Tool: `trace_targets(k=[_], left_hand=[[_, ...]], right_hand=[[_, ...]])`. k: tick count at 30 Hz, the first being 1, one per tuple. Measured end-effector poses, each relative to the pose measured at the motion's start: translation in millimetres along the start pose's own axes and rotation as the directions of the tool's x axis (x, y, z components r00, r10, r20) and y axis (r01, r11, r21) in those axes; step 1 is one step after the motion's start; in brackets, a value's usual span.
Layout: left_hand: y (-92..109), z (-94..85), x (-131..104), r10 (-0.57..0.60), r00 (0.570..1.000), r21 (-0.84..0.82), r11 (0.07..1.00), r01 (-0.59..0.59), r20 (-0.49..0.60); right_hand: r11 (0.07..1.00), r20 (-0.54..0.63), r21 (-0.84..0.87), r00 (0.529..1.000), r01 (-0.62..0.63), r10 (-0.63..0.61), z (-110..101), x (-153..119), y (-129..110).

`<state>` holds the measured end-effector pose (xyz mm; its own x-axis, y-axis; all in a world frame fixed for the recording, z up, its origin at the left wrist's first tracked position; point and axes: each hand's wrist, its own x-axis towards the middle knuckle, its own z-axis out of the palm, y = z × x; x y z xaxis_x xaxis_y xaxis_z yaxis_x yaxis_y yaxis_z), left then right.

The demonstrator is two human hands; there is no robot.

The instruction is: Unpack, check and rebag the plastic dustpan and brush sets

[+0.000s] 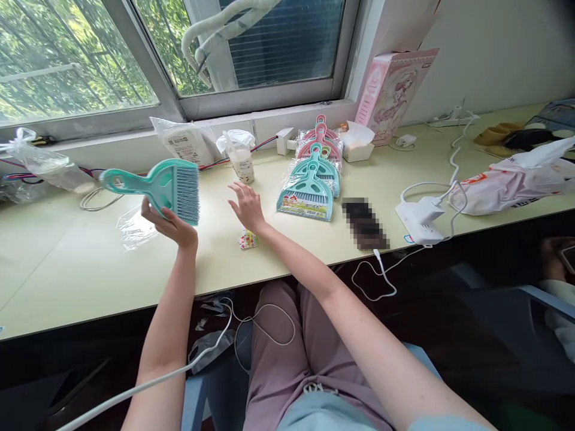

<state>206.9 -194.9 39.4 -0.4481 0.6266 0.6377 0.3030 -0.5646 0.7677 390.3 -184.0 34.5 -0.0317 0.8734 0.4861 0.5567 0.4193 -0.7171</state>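
Note:
My left hand [169, 224] grips a small turquoise hand brush [164, 187] with grey-blue bristles, raised above the left part of the desk. Its looped handle points left and the bristles face right. My right hand [247, 206] hovers over the desk with fingers spread and nothing in them. Just below it lies a small colourful printed card [248, 239]. To the right are several plastic-wrapped dustpan-and-brush sets, turquoise ones [308, 194] in front and pink ones [320, 143] behind. A clear plastic wrapper [137, 227] lies on the desk behind my left hand.
A lidded drink cup [242, 163] stands beyond my right hand. A blurred dark phone-like object [365, 223], a white power strip [417, 221] with cables and a white plastic bag [507, 182] lie rightward. A pink box [393, 96] stands behind. Someone's hand [554, 260] shows at far right.

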Motion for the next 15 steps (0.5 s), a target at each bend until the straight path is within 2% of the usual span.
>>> trace_targets(k=[2, 4, 5, 7, 12, 15], left_hand=[[-2.6, 0.4, -9.2, -0.07, 0.983, 0.041, 0.997, 0.064, 0.171], [-9.7, 2.7, -16.9, -0.129, 0.94, 0.092, 0.99, 0.104, 0.316], [-13.8, 4.5, -19.6, -0.138, 0.924, 0.104, 0.989, 0.107, 0.356], [-21.3, 8.6, -22.5, -0.139, 0.912, 0.109, 0.989, 0.105, 0.385], [-33.5, 14.8, -21.1, -0.163, 0.888, 0.107, 0.986, 0.129, 0.429], [-35.8, 14.7, -20.0, -0.15, 0.907, 0.032, 0.988, 0.149, 0.394]], right_hand=[[0.989, -0.005, 0.109, 0.995, 0.097, -0.097, 1.7, -3.2, -9.9], [0.966, -0.052, 0.234, 0.994, 0.11, -0.101, 3.3, -5.1, -15.5], [0.955, -0.082, 0.279, 0.994, 0.098, -0.078, 3.4, -5.4, -16.3], [0.944, -0.126, 0.321, 0.991, 0.08, -0.042, 1.5, -5.0, -15.4], [0.953, -0.189, 0.285, 0.98, 0.108, -0.055, -3.4, -4.2, -15.7], [0.951, -0.211, 0.298, 0.977, 0.081, -0.017, -2.9, -3.7, -20.9]])
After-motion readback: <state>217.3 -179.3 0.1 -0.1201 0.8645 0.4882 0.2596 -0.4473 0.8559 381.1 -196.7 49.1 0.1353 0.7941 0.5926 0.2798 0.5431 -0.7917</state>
